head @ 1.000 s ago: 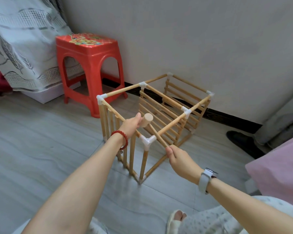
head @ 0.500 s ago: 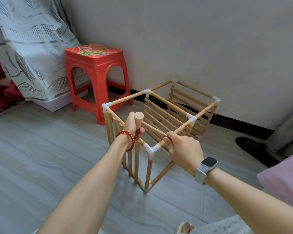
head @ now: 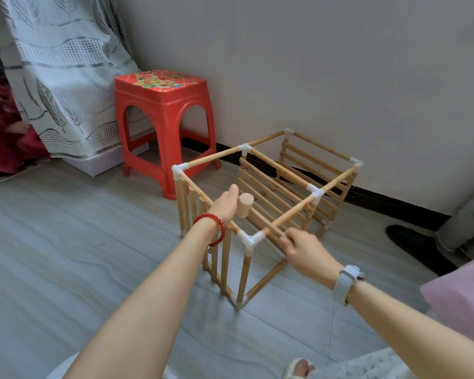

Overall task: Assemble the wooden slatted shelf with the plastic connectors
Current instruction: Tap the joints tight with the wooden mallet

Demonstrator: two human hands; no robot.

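The shelf frame (head: 260,203) stands on the floor (head: 66,255) near the wall (head: 312,64), well clear of the floor's edges, with the red stool (head: 163,124) just beyond its far-left corner. All visible top rails sit in white connectors (head: 249,240), and slatted panels fill the left side, the middle and the far end.

Change since half a second ago: the right hand (head: 303,246) has slid back along the right top rail (head: 293,212), from beyond the near corner connector to a point just right of it. Its fingers are clenched on that rail. The left hand (head: 225,206) remains on the left top rail, fingers clenched around the handle of a small wooden mallet (head: 245,205), whose head now points up and to the right, above the frame's interior.

Judgement: with the right hand moved off the joint, the near corner connector is exposed. The probable step in hand is seating this corner with the mallet while the right hand steadies the rail. The frame is light; an off-centre blow could tilt it or loosen adjacent joints.
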